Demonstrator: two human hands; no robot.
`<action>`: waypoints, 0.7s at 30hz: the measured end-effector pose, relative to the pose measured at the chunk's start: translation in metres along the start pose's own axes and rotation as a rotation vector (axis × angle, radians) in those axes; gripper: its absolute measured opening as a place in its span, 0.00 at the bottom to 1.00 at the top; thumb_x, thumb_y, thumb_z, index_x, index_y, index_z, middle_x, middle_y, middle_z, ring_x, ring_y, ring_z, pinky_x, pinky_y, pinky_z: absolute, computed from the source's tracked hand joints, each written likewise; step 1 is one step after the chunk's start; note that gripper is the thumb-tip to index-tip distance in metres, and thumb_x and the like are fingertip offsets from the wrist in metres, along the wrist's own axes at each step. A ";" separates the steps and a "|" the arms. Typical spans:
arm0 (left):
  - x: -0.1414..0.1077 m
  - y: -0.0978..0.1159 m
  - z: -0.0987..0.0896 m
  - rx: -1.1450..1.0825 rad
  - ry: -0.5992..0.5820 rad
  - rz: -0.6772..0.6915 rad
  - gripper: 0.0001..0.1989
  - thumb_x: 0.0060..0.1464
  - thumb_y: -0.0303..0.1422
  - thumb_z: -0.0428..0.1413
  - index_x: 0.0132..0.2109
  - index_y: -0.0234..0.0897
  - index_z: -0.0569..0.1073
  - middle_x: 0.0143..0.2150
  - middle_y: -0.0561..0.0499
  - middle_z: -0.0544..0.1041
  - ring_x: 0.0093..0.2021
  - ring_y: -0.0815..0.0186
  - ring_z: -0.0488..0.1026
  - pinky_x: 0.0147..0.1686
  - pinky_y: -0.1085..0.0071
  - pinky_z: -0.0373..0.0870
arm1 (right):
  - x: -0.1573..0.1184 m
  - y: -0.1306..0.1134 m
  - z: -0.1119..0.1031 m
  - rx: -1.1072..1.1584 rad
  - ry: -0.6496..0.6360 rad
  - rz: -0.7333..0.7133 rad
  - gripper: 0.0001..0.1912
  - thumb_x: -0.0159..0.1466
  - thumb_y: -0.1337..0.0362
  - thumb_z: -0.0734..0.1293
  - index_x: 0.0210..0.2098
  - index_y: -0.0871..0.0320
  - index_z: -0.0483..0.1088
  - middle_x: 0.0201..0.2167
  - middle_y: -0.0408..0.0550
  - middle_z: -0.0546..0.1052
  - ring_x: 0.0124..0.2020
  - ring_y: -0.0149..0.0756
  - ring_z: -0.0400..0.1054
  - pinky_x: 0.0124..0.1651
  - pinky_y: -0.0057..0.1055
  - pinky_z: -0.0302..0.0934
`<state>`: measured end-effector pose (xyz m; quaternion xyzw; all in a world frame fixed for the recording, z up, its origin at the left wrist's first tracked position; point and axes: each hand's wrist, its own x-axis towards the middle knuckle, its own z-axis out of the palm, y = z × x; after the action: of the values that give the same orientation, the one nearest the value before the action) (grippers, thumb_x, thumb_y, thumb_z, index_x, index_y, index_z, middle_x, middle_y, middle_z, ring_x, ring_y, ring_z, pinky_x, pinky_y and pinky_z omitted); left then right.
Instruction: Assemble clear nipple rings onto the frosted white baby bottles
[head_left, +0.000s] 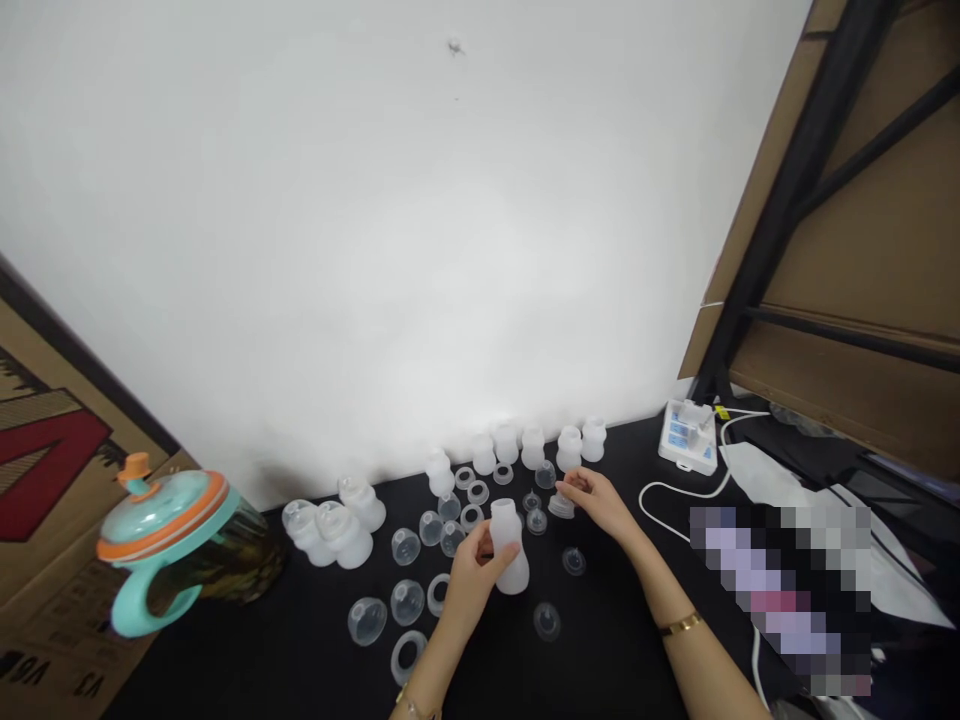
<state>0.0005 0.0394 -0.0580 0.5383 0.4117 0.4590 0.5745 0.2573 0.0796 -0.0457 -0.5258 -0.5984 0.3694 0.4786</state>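
White and unlidded, a bottle [513,567] is at the middle of the black counter [300,650], its neck upward, with the person's left grip [476,570] closed around its side; whether its base touches the surface cannot be told. The right grip [595,498] reaches over some stacked clear pieces [561,508], fingertips at their top edge, but whether it pinches them cannot be told. Just left of that stack lie two clear teats [536,522], with two more nearer the person. Rings [409,657] and clear domes [367,621] spread to the left of the held bottle, a few reaching back toward the wall [450,250]. Six open bottles [569,452] stand along the wall, and three domed bottles [343,540] cluster farther left, beside a lidded jug [240,550]. A power strip [679,455] sits at the far right corner, its white cable [660,487] curling toward the person.
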 end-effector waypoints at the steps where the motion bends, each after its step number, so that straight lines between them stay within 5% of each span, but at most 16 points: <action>1: 0.000 0.001 0.000 0.018 -0.001 -0.003 0.24 0.46 0.44 0.66 0.46 0.32 0.76 0.40 0.43 0.82 0.40 0.56 0.78 0.38 0.67 0.73 | 0.000 -0.001 0.000 0.028 0.003 0.010 0.18 0.59 0.48 0.69 0.28 0.57 0.69 0.20 0.39 0.67 0.23 0.31 0.60 0.28 0.27 0.56; 21: -0.013 0.021 0.007 0.463 0.005 0.083 0.21 0.50 0.41 0.62 0.50 0.38 0.75 0.43 0.46 0.81 0.42 0.56 0.76 0.38 0.66 0.69 | -0.001 -0.011 0.007 0.111 0.158 0.008 0.22 0.54 0.45 0.72 0.25 0.57 0.68 0.19 0.39 0.67 0.21 0.29 0.56 0.24 0.28 0.51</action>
<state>0.0022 0.0250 -0.0371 0.6711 0.4850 0.3768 0.4152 0.2480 0.0771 -0.0375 -0.5284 -0.5354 0.3611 0.5512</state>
